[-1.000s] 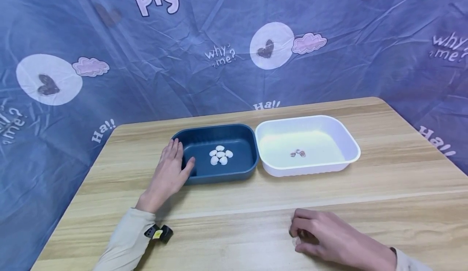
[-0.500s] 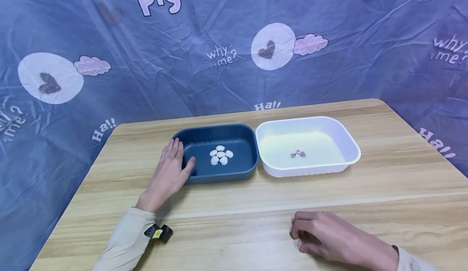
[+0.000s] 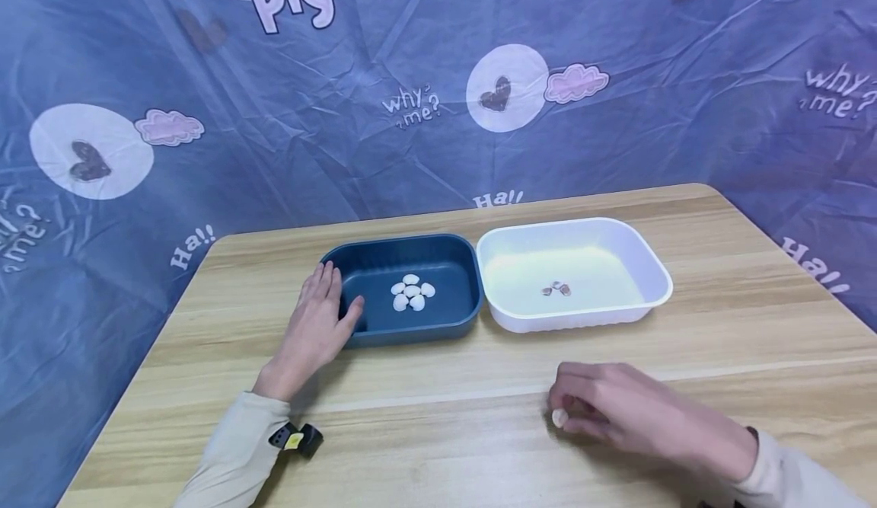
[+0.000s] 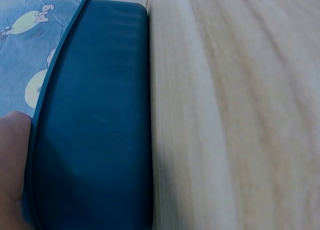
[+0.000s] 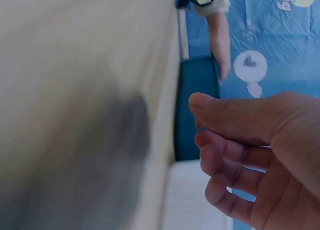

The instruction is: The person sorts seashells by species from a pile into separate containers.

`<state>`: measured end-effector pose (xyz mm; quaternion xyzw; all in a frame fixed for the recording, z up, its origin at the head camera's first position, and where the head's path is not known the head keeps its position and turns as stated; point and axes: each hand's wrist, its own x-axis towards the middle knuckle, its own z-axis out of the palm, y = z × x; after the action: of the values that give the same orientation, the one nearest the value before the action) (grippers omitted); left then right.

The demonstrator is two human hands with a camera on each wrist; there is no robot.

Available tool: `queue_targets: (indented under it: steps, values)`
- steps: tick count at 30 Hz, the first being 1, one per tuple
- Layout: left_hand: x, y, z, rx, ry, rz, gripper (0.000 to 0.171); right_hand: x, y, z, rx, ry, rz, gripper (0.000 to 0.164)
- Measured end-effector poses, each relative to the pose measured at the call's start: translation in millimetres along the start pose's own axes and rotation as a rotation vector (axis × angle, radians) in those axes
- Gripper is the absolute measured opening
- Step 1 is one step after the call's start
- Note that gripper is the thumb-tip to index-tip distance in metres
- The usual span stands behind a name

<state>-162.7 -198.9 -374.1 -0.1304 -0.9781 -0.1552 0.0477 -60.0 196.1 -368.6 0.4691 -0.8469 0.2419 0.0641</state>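
Note:
My right hand point(image 3: 626, 409) pinches a small whitish shell point(image 3: 559, 418) between thumb and fingers, just above the table; in the right wrist view the shell is mostly hidden behind the fingertips. My left hand point(image 3: 315, 317) rests on the left end of a dark blue tray point(image 3: 411, 333), its fingers straight along the rim and the thumb spread toward the front edge. Several white shells point(image 3: 412, 292) lie clustered like a flower on the tray's floor. Beside it on the right stands a white tray point(image 3: 610, 314) holding a few small brownish shells point(image 3: 565, 289).
Both trays stand side by side toward the back of a wooden table point(image 3: 438, 401). A blue printed cloth point(image 3: 342, 142) hangs behind and along the sides. On the left wrist sits a small black device point(image 3: 296, 438) with a yellow label.
My right hand has risen from the tabletop and moved slightly away from me, with the whitish shell pinched in its fingers. My left hand and both trays stay put.

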Motion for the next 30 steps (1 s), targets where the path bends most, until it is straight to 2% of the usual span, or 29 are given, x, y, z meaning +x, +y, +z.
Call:
queue_targets:
  steps: [7, 12, 22, 30]
  values:
    - [0.2, 0.0, -0.8, 0.006, -0.005, -0.008, 0.07, 19, 28, -41, -0.081, 0.045, 0.012, 0.035]
    - [0.2, 0.3, -0.6, 0.001, 0.0, -0.003, 0.07, 31, 57, -59, -0.156, 0.07, 0.036, 0.033]
    - [0.3, -1.7, 1.2, -0.003, 0.01, 0.01, 0.069, 45, 104, -57, -0.188, 0.027, 0.092, 0.028]
    - [1.4, -1.8, 1.0, -0.008, 0.002, 0.004, 0.07, 48, 122, -55, -0.181, 0.041, 0.148, 0.026]
